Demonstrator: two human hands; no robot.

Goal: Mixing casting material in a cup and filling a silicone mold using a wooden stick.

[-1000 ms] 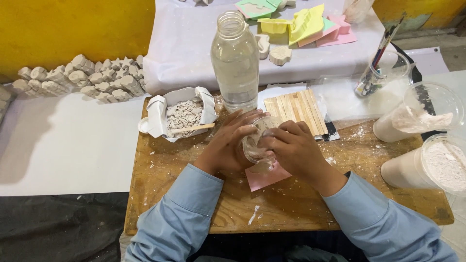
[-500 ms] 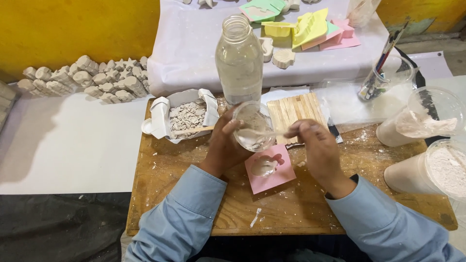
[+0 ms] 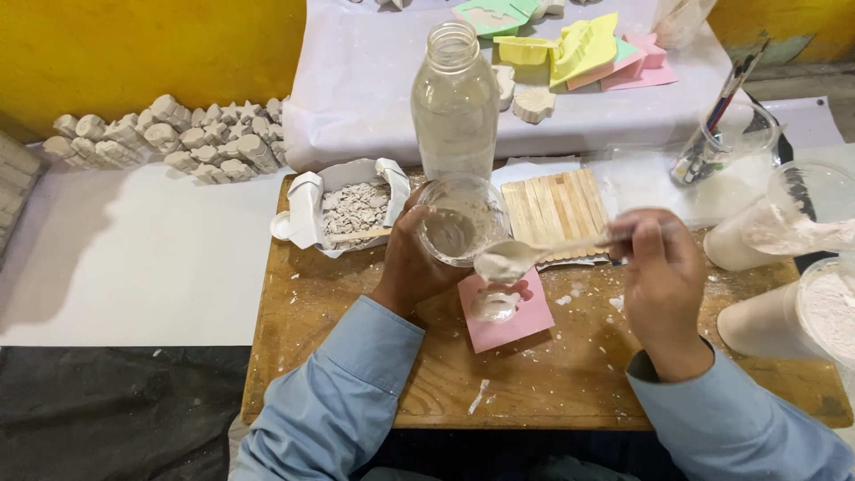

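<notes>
Hands first by count: two, both the person's own, in pale blue sleeves, over one wooden board [image 3: 552,374]. On or about that board stand one clear bottle [image 3: 455,98] with cloudy liquid, one small clear cup [image 3: 460,220], one pink mould [image 3: 506,310], one row of wooden sticks [image 3: 554,205] laid side by side, and one white tray [image 3: 343,209] of broken plaster bits. To the right are two white cups [image 3: 815,312] of powder, one behind the other, and one glass jar [image 3: 726,142] holding brushes. Behind, on the white cloth [image 3: 356,89], lie several coloured moulds [image 3: 579,49] in green, yellow and pink, too overlapped to count surely, plus two pale casts [image 3: 533,102]. Many small plaster casts [image 3: 169,138] are heaped by the yellow wall at left. The left hand [image 3: 414,263] is curled around the cup, tilting it just above the board, with wet plaster inside. The right hand [image 3: 659,272] is closed in a narrow pinch on a stick [image 3: 552,249], whose loaded tip hangs between the cup and the mould. The mould lies flat on the board just below the cup, its hollow partly filled with white mix.
</notes>
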